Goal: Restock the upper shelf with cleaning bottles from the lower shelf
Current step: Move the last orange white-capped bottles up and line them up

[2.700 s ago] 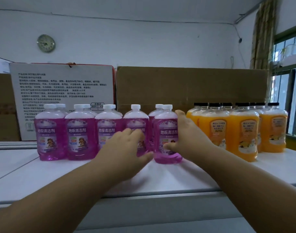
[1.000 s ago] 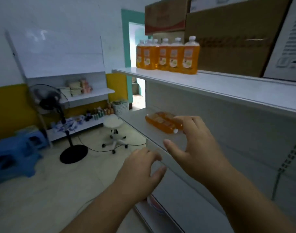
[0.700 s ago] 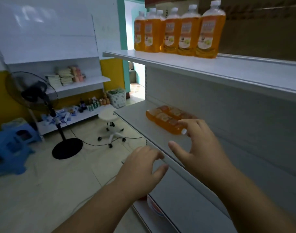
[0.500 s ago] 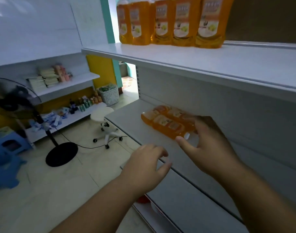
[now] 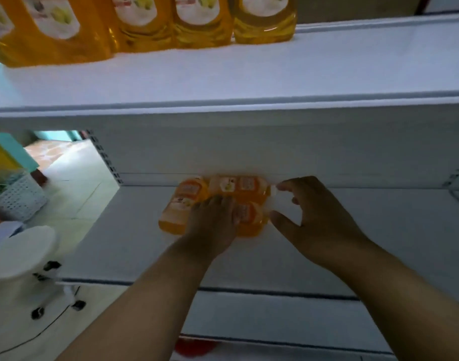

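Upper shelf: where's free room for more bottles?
The white upper shelf is bare right of the standing orange bottles and along its front edge. Its left rear is crowded.

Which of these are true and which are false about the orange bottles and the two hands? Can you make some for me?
1. The orange bottles on the lower shelf lie on their sides. True.
2. The upper shelf holds purple bottles. False: the standing bottles there are orange.
3. The left hand rests on the lying bottles. True.
4. The right hand is up on the upper shelf. False: it is at the lower shelf, by a white cap.
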Demonstrator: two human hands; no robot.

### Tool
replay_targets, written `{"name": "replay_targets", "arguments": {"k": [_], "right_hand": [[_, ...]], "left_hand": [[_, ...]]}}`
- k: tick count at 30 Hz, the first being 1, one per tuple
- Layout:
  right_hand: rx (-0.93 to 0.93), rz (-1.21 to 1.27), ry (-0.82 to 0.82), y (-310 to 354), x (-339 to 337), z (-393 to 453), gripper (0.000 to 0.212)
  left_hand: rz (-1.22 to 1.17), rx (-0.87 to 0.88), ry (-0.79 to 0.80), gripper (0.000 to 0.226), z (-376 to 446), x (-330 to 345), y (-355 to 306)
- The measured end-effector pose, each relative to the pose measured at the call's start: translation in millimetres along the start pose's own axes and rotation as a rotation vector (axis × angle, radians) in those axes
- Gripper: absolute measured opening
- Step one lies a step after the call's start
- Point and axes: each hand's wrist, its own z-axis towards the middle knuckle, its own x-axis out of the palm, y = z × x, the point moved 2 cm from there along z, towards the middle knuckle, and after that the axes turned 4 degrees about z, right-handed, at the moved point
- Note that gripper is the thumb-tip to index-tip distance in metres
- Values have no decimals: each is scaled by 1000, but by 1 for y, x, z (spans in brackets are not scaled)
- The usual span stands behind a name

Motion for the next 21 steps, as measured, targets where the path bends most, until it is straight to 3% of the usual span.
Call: {"name": "replay_targets", "arguments": {"k": [5, 7, 10, 13, 18, 21], "right_hand": [[126, -27, -55, 9, 15, -5, 48], [132, -36, -66, 13, 18, -7, 50], [112, -23, -77, 18, 19, -5, 49], [64, 0, -74, 26, 23, -1, 48], [-15, 112, -65, 45, 50, 18, 38], [3, 107, 57, 59, 89, 34, 44]], "left_hand": [[97, 47, 74, 93, 20, 6, 11], [73, 64, 117, 104, 13, 8, 9], [-95, 28, 156, 92, -7, 6, 2], [-431, -152, 214, 79, -37, -6, 8], [-706, -486, -67, 80, -108, -43, 60], [-945, -544, -212, 72, -149, -67, 85]]}}
